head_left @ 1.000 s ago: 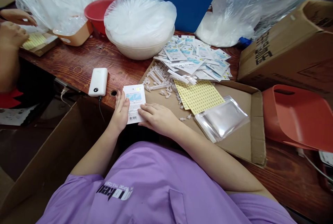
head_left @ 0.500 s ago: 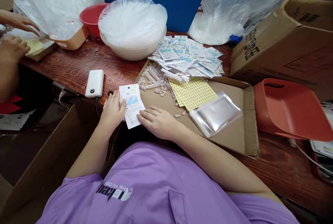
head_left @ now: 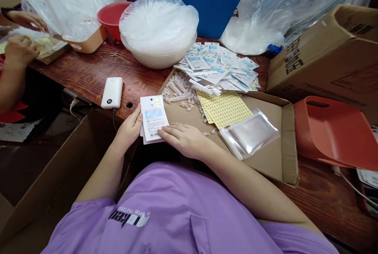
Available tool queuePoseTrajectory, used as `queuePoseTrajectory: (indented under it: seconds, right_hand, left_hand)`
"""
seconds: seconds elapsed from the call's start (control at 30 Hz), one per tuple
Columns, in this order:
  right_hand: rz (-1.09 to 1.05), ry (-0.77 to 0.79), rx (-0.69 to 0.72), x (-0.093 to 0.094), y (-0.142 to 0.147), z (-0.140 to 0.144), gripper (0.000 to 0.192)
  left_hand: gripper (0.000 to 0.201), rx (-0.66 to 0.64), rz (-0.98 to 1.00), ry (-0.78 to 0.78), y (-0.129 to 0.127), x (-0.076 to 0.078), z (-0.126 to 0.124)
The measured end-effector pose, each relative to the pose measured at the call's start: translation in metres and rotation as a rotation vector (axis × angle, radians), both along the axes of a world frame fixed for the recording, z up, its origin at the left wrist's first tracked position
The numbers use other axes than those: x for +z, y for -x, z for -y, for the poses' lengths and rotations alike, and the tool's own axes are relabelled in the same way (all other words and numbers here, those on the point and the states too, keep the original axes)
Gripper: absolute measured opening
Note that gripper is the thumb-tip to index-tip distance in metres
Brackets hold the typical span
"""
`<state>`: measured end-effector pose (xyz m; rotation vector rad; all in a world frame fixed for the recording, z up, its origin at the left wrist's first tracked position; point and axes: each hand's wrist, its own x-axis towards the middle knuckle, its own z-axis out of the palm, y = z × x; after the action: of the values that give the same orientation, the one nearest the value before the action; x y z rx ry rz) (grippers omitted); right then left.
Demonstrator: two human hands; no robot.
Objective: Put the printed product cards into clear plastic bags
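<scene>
A small stack of white printed cards (head_left: 154, 117) with a blue picture and yellow marks is held at the table's front edge. My left hand (head_left: 129, 130) is closed on the stack's left side, fingers partly hidden behind it. My right hand (head_left: 185, 139) grips the lower right side, fingertips lying on the front card. To the right, small translucent plastic pieces (head_left: 180, 88) are scattered in a cardboard tray (head_left: 265, 159). Yellow sticker sheets (head_left: 226, 110) and clear plastic bags (head_left: 251, 134) lie there too. A heap of similar cards (head_left: 220, 67) covers the tray's far end.
A white power bank (head_left: 112, 92) with a cable lies left. Behind stand a bag-covered bowl (head_left: 156, 55), a red basin (head_left: 110, 17) and an orange container (head_left: 88, 43). Right are a red bin (head_left: 333, 128) and a cardboard box (head_left: 321, 61). Another person's hands (head_left: 22, 49) work far left.
The cards are now squared into a neater stack, more upright. My left hand has shifted from the front card to the left edge. The view has turned slightly left.
</scene>
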<state>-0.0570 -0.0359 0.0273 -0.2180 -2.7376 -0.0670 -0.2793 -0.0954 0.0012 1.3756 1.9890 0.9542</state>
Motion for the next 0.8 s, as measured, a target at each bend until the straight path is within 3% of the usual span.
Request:
queuePoseTrajectory:
  seconds: [0.17, 0.27, 0.37, 0.43, 0.5, 0.6, 0.7, 0.8]
  right_hand:
    - [-0.248, 0.038, -0.124, 0.003, -0.037, 0.005, 0.031]
    - [-0.605, 0.131, -0.411, -0.003, -0.080, 0.011, 0.036]
    - [-1.085, 0.102, -0.790, -0.016, -0.131, 0.021, 0.031]
    - [-1.279, 0.047, -0.922, -0.026, -0.164, 0.034, 0.023]
    - [-1.315, -0.028, -0.994, -0.035, -0.190, 0.052, 0.021]
    - [-1.092, -0.082, -1.125, -0.047, -0.214, 0.085, 0.022]
    - [-0.827, -0.021, -1.155, -0.056, -0.222, 0.112, 0.022]
    - [-0.707, 0.009, -1.053, -0.059, -0.229, 0.122, 0.032]
  left_hand:
    - [0.058, 0.076, -0.210, -0.057, -0.005, 0.014, -0.003]
    - [0.051, 0.049, -0.423, -0.215, -0.029, 0.039, -0.010]
    - [0.037, -0.339, -0.509, -0.241, -0.076, 0.071, -0.030]
    - [0.032, -0.674, -0.586, -0.157, -0.115, 0.088, -0.052]
    - [0.030, -0.851, -0.648, -0.020, -0.157, 0.095, -0.080]
    - [0.027, -0.925, -0.643, 0.262, -0.213, 0.084, -0.117]
    - [0.049, -0.937, -0.665, 0.296, -0.255, 0.058, -0.138]
    - [0.075, -0.935, -0.704, 0.284, -0.279, 0.039, -0.144]
